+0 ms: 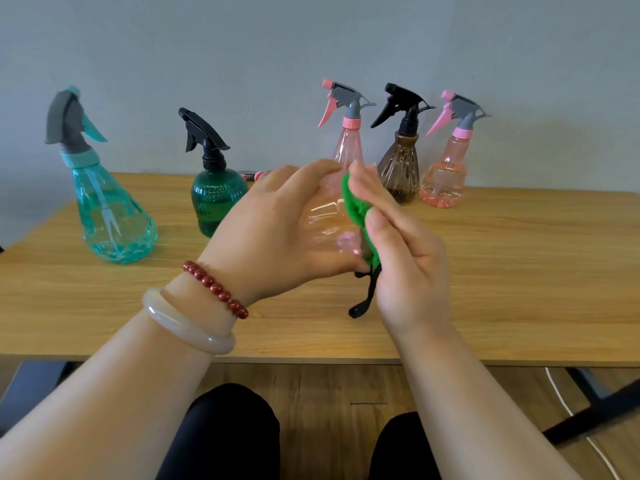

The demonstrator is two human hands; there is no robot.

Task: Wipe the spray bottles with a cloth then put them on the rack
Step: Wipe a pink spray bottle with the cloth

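Above the near middle of the worktop (519, 271), held clear of the wood: clear pink-tinted spray bottle (325, 220), tipped over, black trigger (362, 299) pointing down toward the near edge. Gripped round the body by the left hand (273, 230), fingers curled over it. Pressed against its right flank by the right hand (405, 258): green cloth (353, 206), bunched, caught between close-pressed fingers and thumb.

Wiping step under way, by the look of it. No rack in view anywhere, so no telling where to carry the bottle afterwards.

Likely troubles:
- Smooth plastic in a one-handed grip: could twist or slide out under a hard rub, then drop onto the wood or off the near edge to the floor.
- Trigger low and close to the right palm: could get snagged by the cloth or squeezed, and spray if any liquid is inside. Contents hard to judge.
- Cloth held only by a pinch: could slip free mid-stroke.

Further out, upright along the back of the worktop: teal bottle (114, 216) and dark green bottle (214, 199) on the left. Right behind the hands, close beside one another: pink bottle (348, 143), brown bottle (400, 168), second pink bottle (445, 174). Could be toppled by a forward reach, one knocking the next.

On the left wrist, bead bracelet (214, 289) and pale bangle (187, 323): could knock against the plastic.
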